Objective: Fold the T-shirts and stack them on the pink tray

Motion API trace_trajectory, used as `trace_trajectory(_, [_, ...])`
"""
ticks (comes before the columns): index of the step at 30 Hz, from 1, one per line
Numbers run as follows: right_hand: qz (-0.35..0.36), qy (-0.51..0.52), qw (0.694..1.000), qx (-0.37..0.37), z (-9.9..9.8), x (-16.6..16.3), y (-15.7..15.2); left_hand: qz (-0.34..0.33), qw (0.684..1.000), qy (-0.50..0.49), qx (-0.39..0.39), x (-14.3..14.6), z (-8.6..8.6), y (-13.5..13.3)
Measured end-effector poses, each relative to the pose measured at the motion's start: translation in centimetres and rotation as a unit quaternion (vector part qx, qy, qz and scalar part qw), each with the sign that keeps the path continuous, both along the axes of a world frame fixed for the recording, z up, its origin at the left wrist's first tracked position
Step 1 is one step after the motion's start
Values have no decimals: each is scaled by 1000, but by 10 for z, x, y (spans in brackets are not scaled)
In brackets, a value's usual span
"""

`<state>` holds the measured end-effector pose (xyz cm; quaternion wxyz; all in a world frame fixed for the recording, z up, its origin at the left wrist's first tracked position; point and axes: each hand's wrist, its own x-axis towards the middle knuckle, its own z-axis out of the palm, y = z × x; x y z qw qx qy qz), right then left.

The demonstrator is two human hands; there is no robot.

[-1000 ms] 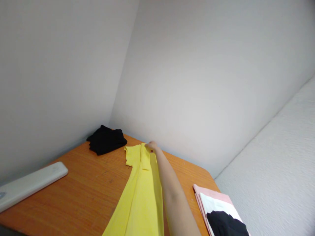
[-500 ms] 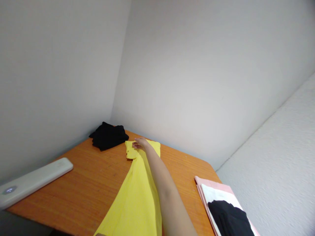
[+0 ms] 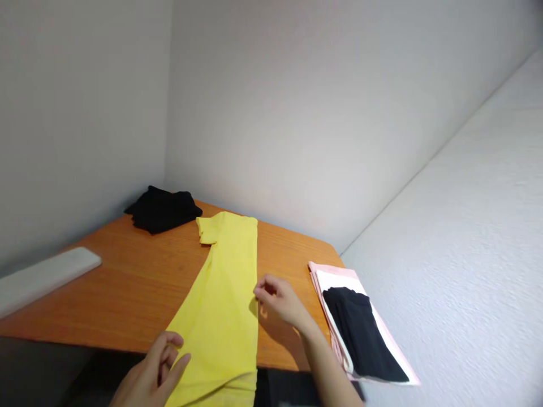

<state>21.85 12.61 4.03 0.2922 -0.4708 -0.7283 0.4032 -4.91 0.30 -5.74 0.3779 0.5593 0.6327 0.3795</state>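
A yellow shirt (image 3: pixel 224 282), folded lengthwise into a long strip, lies flat on the orange wooden table (image 3: pixel 136 282). Its collar end points at the far wall and its hem hangs over the near edge. My right hand (image 3: pixel 280 301) is at the strip's right edge about halfway along, fingers curled and pinching the fabric's edge. My left hand (image 3: pixel 153 376) is at the lower left edge near the table's front. Its fingers are curled and its thumb rests on the cloth.
A crumpled black garment (image 3: pixel 163 209) lies in the far left corner. A flat white device (image 3: pixel 42 277) rests along the left wall. A folded pink, white and black garment stack (image 3: pixel 360 322) sits at the table's right edge beside a white textured surface (image 3: pixel 458 271).
My right hand has pulled back from the collar end to the strip's middle right edge. The collar end now lies flat. My left hand has come into view at the near left edge.
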Motion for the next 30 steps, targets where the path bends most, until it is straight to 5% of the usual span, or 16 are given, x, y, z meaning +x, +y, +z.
trace_trajectory(4, [-13, -113, 991, 64, -13, 31, -87, -9, 1000, 15, 17, 1, 1, 3])
trace_trajectory(9, [-44, -136, 983, 118, -45, 33, -141, 9, 1000, 22, 13, 4, -4, 6])
trace_trajectory(16, [-94, -147, 970, 169, -72, 24, -153, 20, 996, -79, 33, 11, -4, 10])
trace_trajectory(25, [-81, -83, 974, 194, -57, 18, -146, -16, 981, -188, 50, 33, 60, 40])
trace_trajectory(30, [-75, -114, 970, 203, -64, 12, -148, -20, 978, -206, 34, 36, 56, 37])
